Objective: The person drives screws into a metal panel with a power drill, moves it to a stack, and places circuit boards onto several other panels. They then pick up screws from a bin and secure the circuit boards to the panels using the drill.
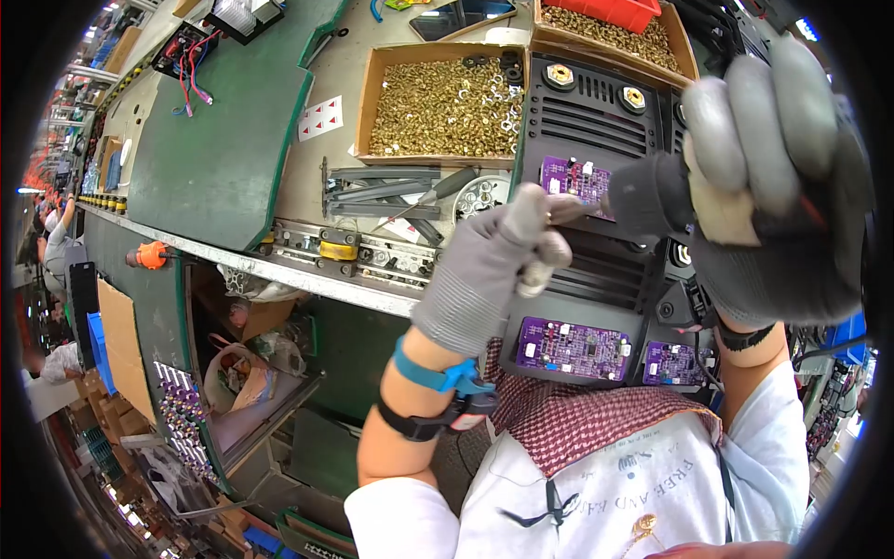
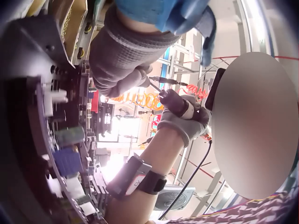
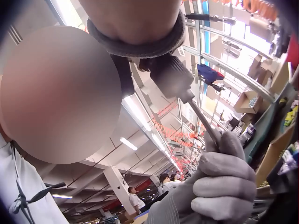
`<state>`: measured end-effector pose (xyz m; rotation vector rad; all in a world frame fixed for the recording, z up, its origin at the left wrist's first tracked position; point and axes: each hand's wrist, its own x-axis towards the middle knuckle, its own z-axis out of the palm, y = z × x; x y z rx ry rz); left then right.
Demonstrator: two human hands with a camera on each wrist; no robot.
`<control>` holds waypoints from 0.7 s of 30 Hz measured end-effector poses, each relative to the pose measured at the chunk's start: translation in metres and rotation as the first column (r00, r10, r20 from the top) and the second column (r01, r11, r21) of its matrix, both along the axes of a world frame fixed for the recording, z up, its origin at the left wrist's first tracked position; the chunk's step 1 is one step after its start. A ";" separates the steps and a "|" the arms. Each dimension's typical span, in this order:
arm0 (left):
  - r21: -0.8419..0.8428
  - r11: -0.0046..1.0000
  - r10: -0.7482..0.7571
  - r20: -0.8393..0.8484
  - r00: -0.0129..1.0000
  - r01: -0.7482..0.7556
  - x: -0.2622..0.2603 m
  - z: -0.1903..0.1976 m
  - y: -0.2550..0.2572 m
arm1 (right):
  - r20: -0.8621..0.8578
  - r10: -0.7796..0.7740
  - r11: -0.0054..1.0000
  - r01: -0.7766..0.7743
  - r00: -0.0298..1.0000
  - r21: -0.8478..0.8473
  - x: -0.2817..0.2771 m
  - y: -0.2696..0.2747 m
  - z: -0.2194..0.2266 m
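My right hand [image 1: 782,186], in a grey glove, grips a dark power screwdriver [image 1: 647,197] held above the black panels, its bit pointing left in the head view. With fingertips curled, my gloved left hand [image 1: 494,270] pinches the far end of the bit [image 3: 204,122], best seen in the right wrist view. In the left wrist view, the left hand [image 2: 126,60] and the driver [image 2: 174,101] face each other. Behind the hands, a purple circuit board [image 1: 570,179] lies on a black panel [image 1: 596,121]; another purple board [image 1: 575,350] is nearer the body.
A cardboard box [image 1: 371,102] of brass parts stands behind, with a second box [image 1: 687,56] holding a red tray [image 1: 615,11]. Left of the panels are a white dish [image 1: 480,197] of nuts, a loose screwdriver [image 1: 447,188] and grey strips [image 1: 382,173]. A metal rail [image 1: 317,279] edges the bench.
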<state>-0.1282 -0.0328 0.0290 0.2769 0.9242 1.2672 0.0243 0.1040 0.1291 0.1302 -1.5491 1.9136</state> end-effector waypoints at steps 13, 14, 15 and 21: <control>0.206 0.894 0.213 -0.977 0.027 0.398 -0.028 -0.020 0.027 | -0.093 0.672 0.713 -0.676 0.735 -0.188 -0.034 0.082 -0.081; 0.209 0.889 0.231 -0.973 -0.005 0.406 -0.028 -0.019 0.028 | -0.087 0.688 0.700 -0.690 0.720 -0.184 -0.036 0.083 -0.086; 0.212 0.885 0.250 -0.968 -0.037 0.414 -0.029 -0.018 0.028 | -0.080 0.704 0.686 -0.705 0.706 -0.180 -0.038 0.084 -0.091; 0.292 0.839 0.344 -0.938 -0.031 0.459 -0.025 -0.023 0.028 | -0.145 0.461 0.769 -0.476 0.876 -0.427 -0.001 0.055 -0.107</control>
